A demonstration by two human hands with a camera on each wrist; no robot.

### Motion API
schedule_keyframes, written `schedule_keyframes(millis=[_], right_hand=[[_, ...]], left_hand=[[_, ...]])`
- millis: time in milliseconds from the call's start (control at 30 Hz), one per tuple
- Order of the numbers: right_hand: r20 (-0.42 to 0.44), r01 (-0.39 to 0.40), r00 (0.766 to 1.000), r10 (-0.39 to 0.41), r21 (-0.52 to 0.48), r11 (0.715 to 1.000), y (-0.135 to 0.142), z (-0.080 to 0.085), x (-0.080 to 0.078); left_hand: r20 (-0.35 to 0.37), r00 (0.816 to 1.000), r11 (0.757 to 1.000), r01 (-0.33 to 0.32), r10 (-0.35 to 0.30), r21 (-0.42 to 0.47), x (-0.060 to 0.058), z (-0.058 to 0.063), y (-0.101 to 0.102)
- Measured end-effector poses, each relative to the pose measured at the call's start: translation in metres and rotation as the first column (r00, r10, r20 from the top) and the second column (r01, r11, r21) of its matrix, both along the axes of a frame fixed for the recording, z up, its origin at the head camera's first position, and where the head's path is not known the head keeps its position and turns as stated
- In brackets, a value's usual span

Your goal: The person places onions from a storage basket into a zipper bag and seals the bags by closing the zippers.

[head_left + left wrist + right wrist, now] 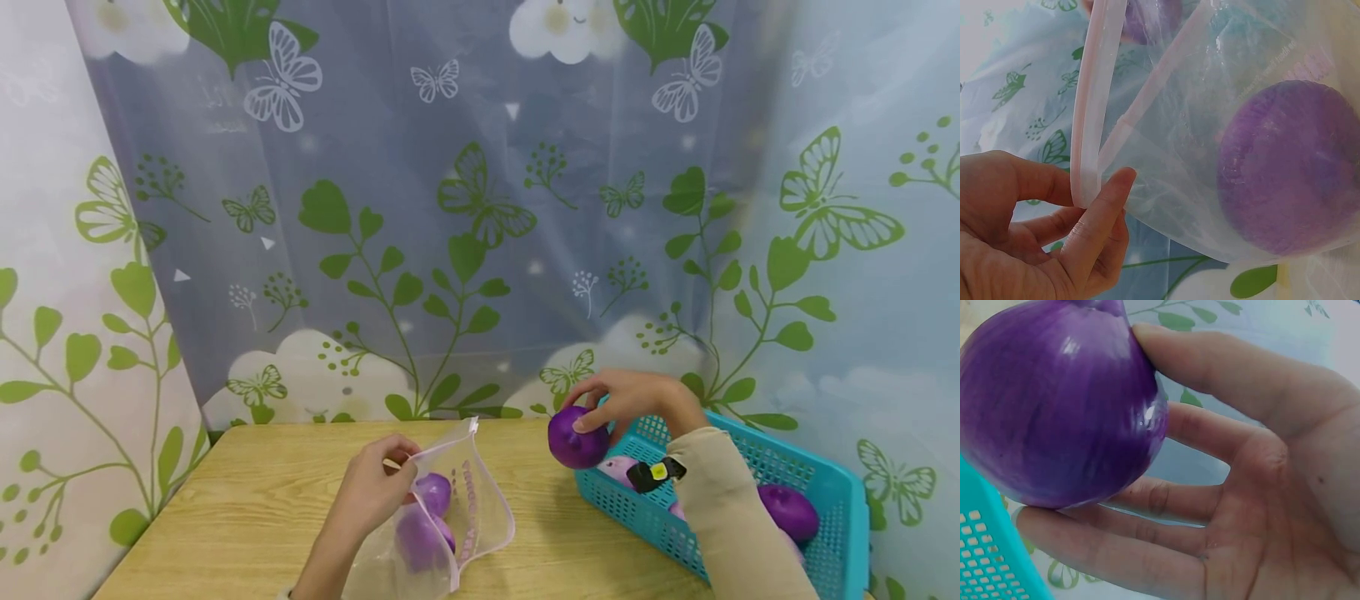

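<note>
One purple onion (570,443) is clasped in the right hand (628,400), the basket (840,533) beneath that wrist; the onion looks firm yet slick, surest held round its wide middle. The left hand (377,486) pinches a limp, light bag (486,515) by its rim.

The turquoise basket (798,467) is cut off by the head view's bottom edge and partly hidden by the right sleeve (735,508). Lettering (470,508) on the zip bag (491,521) is blurred; the held onion (1063,412) is cropped at right-wrist view's top.
</note>
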State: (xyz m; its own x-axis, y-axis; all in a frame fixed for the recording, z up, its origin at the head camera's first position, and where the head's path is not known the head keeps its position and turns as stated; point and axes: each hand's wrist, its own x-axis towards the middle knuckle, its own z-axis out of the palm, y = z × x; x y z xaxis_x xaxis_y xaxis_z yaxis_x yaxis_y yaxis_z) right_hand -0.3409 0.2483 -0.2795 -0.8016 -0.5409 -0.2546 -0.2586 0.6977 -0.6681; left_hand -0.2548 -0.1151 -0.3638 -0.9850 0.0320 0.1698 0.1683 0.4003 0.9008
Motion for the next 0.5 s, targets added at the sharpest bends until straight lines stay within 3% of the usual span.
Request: schedule_keyframes(millis=[500], right_hand=[[-0.061,-0.046,0.997,0.047,0.029,0.999,-0.027,0.003,0.008]], left_hand=[[0.009,1.0,1.0,-0.006,0.006,0.001,0.001,0.001,0.0]])
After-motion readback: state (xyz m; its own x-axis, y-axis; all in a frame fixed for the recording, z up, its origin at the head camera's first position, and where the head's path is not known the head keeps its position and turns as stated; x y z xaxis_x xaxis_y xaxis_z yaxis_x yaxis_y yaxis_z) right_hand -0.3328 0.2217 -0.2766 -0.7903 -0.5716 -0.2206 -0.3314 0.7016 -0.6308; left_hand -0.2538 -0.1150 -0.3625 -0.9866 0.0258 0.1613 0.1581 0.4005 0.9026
